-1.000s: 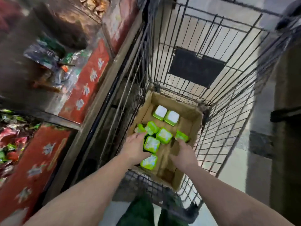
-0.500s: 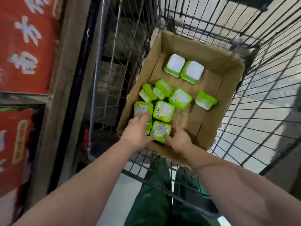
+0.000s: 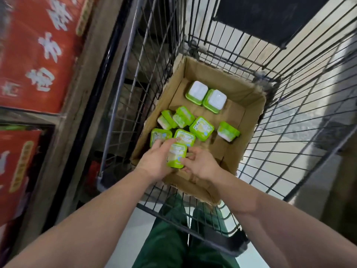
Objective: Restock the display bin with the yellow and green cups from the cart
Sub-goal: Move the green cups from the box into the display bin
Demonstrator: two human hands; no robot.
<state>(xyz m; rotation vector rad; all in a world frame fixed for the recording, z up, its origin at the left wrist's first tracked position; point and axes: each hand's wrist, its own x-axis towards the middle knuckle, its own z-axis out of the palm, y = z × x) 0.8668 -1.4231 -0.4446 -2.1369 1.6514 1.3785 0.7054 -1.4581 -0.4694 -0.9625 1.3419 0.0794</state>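
- The wire cart (image 3: 289, 105) fills the centre and right of the frame. Pale floor shows through its mesh.
- A cardboard box (image 3: 249, 105) sits on the cart floor, at centre.
- A dark panel (image 3: 270, 20) hangs on the cart's far wall, at upper right.
- Red signs (image 3: 34, 55) with white characters run down the left edge, beside a grey post.
- Your green trousers (image 3: 170, 238) show at the bottom centre, below the cart rim.
- Cups: two lie bottom-up (image 3: 196, 92) at the far end of the box. The others lie loose across its middle, some tipped on their sides.
- Your left hand (image 3: 156, 161) and right hand (image 3: 201, 164) both grip one cup (image 3: 176, 155), fingers curled round its edges. It is at the near end of the box.
- Change from half a second ago: your left hand then lay flat on the cups. The gripped cup now sits clear above its neighbours. The camera has pulled back, so more of the cart is in view.
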